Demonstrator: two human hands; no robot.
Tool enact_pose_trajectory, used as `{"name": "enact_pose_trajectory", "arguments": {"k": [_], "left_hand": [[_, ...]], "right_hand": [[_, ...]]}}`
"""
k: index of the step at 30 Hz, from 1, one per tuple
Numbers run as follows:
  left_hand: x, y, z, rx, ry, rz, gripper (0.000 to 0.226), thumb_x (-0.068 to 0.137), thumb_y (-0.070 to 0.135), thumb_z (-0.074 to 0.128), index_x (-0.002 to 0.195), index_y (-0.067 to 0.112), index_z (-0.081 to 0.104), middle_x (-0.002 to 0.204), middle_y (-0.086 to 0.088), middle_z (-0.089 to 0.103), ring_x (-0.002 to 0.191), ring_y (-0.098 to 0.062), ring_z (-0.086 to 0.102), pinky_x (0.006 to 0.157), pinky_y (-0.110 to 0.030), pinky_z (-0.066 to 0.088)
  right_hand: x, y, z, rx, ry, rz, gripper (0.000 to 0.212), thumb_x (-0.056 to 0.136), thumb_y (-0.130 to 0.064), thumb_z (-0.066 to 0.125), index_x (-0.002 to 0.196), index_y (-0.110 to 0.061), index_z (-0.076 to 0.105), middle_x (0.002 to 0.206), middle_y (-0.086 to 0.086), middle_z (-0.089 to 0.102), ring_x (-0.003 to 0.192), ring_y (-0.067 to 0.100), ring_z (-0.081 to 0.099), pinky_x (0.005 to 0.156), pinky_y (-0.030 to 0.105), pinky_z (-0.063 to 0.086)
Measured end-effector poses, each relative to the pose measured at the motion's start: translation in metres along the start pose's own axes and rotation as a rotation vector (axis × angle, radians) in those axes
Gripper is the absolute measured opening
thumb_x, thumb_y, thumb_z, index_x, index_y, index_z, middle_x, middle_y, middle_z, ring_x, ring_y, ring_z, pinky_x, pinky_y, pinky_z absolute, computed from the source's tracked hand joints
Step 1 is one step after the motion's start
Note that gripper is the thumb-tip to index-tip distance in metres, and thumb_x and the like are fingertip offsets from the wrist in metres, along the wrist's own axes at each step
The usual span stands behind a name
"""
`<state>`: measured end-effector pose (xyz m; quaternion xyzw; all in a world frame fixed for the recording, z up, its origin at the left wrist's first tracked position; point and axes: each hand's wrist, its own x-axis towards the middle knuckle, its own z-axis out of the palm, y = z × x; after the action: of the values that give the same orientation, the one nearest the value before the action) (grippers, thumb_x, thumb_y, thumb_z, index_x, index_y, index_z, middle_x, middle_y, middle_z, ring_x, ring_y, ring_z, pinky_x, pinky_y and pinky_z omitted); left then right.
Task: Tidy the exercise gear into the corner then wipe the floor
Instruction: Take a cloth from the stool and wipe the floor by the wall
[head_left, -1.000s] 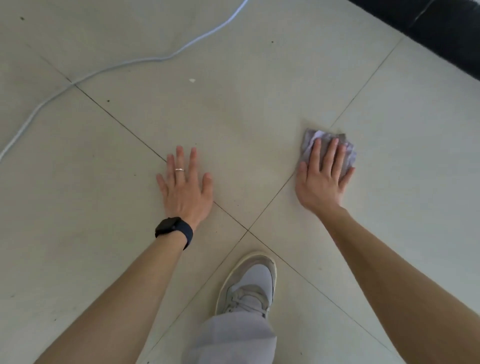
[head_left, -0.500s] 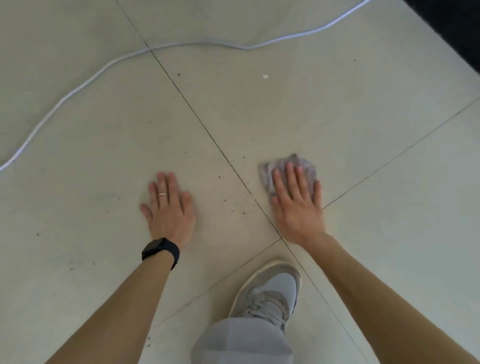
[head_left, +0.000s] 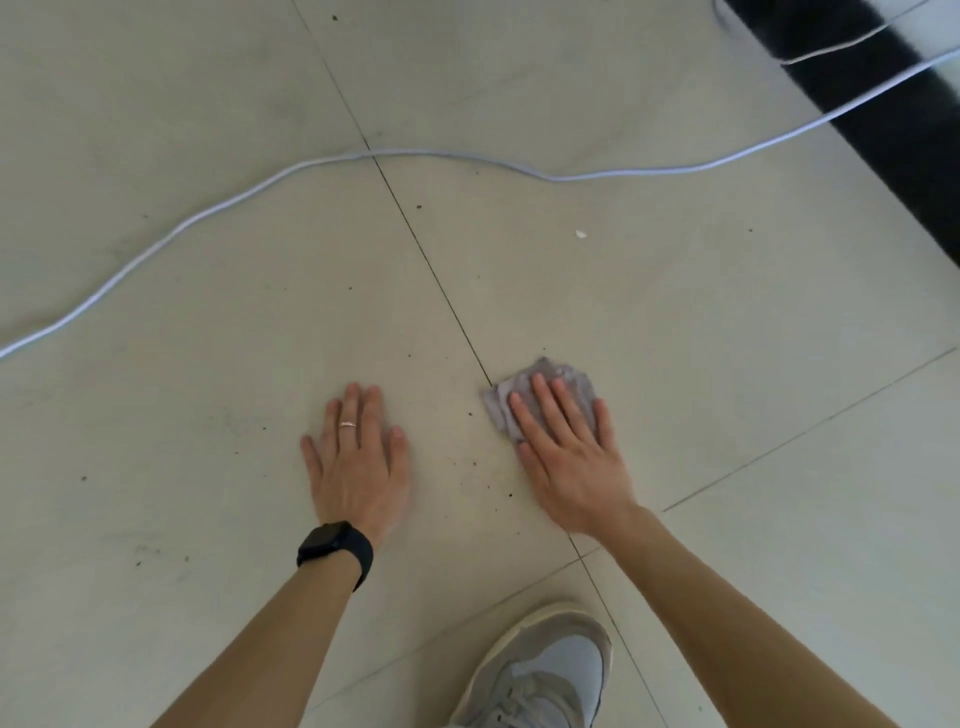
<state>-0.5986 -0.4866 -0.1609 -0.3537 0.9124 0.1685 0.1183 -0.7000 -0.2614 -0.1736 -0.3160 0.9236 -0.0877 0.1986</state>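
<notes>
**Cloth (head_left: 569, 375) reaches the tile joint, grit still ahead of it**

The cloth, a small crumpled grey rag, lies on the floor (head_left: 208, 270) under the right hand (head_left: 571, 467). Its left corner touches the dark joint (head_left: 431, 270) that runs away from the person. The right hand presses it flat, fingers straight and close together, with nothing curled round the fabric. The left hand (head_left: 358, 462) is spread just as flat on the bare tile across the joint, propping the person up. It wears a ring (head_left: 347, 425), and there is a black watch (head_left: 335, 551) at the wrist.

A second ago the cloth sat on the other joint, well out to the right, and the two hands were far apart. It has since swept leftwards across the tile and the hands are now near each other. The left hand has kept its place beside the joint. The view has also lifted, showing more of the pale cable (head_left: 260, 187) that snakes across the tiles ahead.

This looks like the wiping half of the task, well under way; no exercise gear is in view. One tile seems to have had a pass. Dark specks (head_left: 474, 462) lie between the hands and more dot the tile to the left. A white scrap (head_left: 581, 234) sits further out, short of the cable. A grey shoe (head_left: 550, 670) stands just behind the right forearm.
</notes>
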Motion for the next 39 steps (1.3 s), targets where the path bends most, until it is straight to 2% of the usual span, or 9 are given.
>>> {"name": "enact_pose_trajectory", "arguments": {"k": [2,6,8,14,19,22,29,35,39], "left_hand": [[0.004,0.006,-0.003,-0.022,0.004,0.014,0.057,0.104,0.042,0.024,0.158,0.031,0.011,0.166,0.009,-0.002,0.152,-0.014,-0.003,0.123,-0.049,-0.001],[0.022,0.017,-0.009,0.003,0.014,0.128,0.064,0.095,0.051,0.012,0.157,0.034,0.006,0.166,0.008,-0.004,0.152,-0.017,-0.003,0.123,-0.048,0.0],[0.034,0.028,-0.01,0.019,0.027,0.174,0.064,0.096,0.049,0.013,0.157,0.034,0.006,0.166,0.007,-0.003,0.152,-0.019,-0.002,0.123,-0.049,0.0],[0.057,0.076,-0.002,0.065,-0.006,0.342,0.058,0.103,0.044,0.021,0.158,0.032,0.006,0.166,0.007,-0.006,0.152,-0.017,-0.006,0.122,-0.049,-0.003],[0.068,0.126,0.015,0.142,-0.021,0.611,0.064,0.101,0.049,0.017,0.158,0.029,-0.004,0.164,0.011,-0.017,0.15,-0.012,-0.017,0.121,-0.047,-0.009],[0.075,0.164,0.03,0.184,-0.016,0.774,0.065,0.101,0.049,0.019,0.159,0.025,0.002,0.165,0.009,-0.01,0.152,-0.013,-0.011,0.121,-0.05,-0.005],[0.098,0.241,0.052,0.247,-0.017,0.954,0.067,0.098,0.046,0.03,0.158,0.019,0.016,0.166,0.004,0.006,0.153,-0.015,0.003,0.121,-0.052,0.008],[0.094,0.292,0.07,0.279,-0.101,1.064,0.068,0.099,0.048,0.029,0.159,0.02,0.013,0.166,0.007,0.005,0.152,-0.011,0.002,0.123,-0.046,0.008],[0.093,0.294,0.071,0.285,-0.079,1.046,0.069,0.098,0.049,0.03,0.159,0.021,0.011,0.166,0.008,0.002,0.152,-0.01,0.002,0.123,-0.047,0.012]], "right_hand": [[0.027,0.016,-0.012,-0.045,0.006,-0.097,0.054,0.104,-0.049,0.008,0.155,-0.041,-0.008,0.164,-0.014,-0.015,0.149,0.008,-0.02,0.121,0.049,-0.005],[0.093,0.043,-0.045,0.136,0.043,0.347,0.055,0.105,-0.045,0.012,0.155,-0.041,-0.011,0.164,-0.011,-0.019,0.149,0.01,-0.022,0.121,0.051,-0.01],[0.098,0.028,-0.045,0.173,0.058,0.393,0.056,0.105,-0.043,0.014,0.156,-0.039,-0.01,0.164,-0.008,-0.021,0.149,0.012,-0.024,0.119,0.051,-0.015],[0.048,0.032,-0.028,-0.042,-0.009,-0.122,0.055,0.104,-0.048,0.009,0.157,-0.039,-0.004,0.164,-0.014,-0.014,0.15,0.008,-0.017,0.122,0.047,-0.005],[0.083,0.149,-0.077,0.123,0.078,0.539,0.057,0.105,-0.045,0.019,0.155,-0.039,-0.008,0.165,-0.008,-0.016,0.151,0.011,-0.017,0.122,0.052,-0.003],[0.072,0.167,-0.082,0.224,0.09,0.67,0.058,0.105,-0.044,0.018,0.156,-0.037,-0.008,0.165,-0.004,-0.018,0.15,0.014,-0.02,0.121,0.053,-0.006],[0.002,0.188,-0.063,-0.077,0.039,0.178,0.056,0.103,-0.049,0.012,0.158,-0.037,0.002,0.166,-0.01,-0.005,0.153,0.014,-0.006,0.122,0.048,0.008],[0.047,0.26,-0.093,0.217,0.171,0.837,0.058,0.104,-0.049,0.012,0.152,-0.043,-0.018,0.163,-0.006,-0.026,0.147,0.012,-0.028,0.121,0.051,-0.011],[0.049,0.232,-0.087,0.097,0.142,0.493,0.055,0.105,-0.049,0.012,0.154,-0.043,-0.013,0.163,-0.011,-0.023,0.148,0.01,-0.026,0.121,0.047,-0.013]]}}
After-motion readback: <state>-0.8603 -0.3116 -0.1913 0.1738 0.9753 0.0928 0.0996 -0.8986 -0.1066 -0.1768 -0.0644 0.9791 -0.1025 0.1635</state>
